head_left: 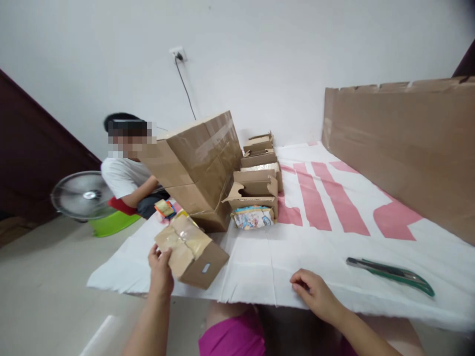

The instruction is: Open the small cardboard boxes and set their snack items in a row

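Observation:
A small taped cardboard box with a handle slot in its end sits at the table's front left, turned at an angle. My left hand grips its near left side, with the fingertips at the top edge. My right hand rests by the table's front edge, its fingers loosely curled and nothing visible in them. Farther right lies a green-handled utility knife, closest to the right hand. Beyond the small box, a colourful printed packet lies before a row of open cardboard boxes.
A large taped carton stack stands behind the small box. Left of it, a person crouches near a fan and a green stool. A tape roll lies nearby. A tall cardboard panel borders the right side.

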Demonstrator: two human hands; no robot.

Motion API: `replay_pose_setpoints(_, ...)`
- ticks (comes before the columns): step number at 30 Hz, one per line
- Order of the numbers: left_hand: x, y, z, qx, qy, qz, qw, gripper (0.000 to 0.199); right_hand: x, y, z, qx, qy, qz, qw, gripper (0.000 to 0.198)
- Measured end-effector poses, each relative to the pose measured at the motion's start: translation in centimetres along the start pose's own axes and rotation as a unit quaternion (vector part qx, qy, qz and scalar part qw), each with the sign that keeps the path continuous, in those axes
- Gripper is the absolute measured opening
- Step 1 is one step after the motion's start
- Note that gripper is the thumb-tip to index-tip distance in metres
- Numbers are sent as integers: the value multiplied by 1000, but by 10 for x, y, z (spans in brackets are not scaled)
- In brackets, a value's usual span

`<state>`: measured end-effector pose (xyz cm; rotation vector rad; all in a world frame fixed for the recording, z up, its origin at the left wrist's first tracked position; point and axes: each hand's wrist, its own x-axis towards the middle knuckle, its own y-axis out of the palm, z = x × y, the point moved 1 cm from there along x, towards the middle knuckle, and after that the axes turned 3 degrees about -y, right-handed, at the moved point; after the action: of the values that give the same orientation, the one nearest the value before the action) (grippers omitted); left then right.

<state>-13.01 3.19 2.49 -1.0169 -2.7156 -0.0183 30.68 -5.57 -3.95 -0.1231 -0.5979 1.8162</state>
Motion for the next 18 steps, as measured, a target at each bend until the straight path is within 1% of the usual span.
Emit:
replay_pose_setpoints(6, -77, 29, 12, -28, -39, 42, 998, 61, -2, -1, 4, 6, 0, 2, 1000, 16)
replay_pose_setpoints(9, -116, 42, 10, -38, -43, 87, 995, 67, -4, -2, 3, 34, 9, -1, 999, 17)
replay_pose_setpoints(11, -135, 49, 5, -39, -31, 113, 992, 72, -4, -2, 1, 61, 15, -2, 998, 22)
replay_pose_setpoints(12, -141, 51, 2, -35, -24, 120, 992, 73, -5, -1, 0, 71, 17, -3, 997, 25)
replay_pose_setpoints(14, -141, 55, -3, -21, -19, 129, 991, 74, -7, -1, -2, 81, 19, -5, 997, 30)
replay_pose_setpoints(18, -121, 63, -12, -3, -34, 167, 985, 74, -16, 0, 0, 79, 16, -12, 997, 39)
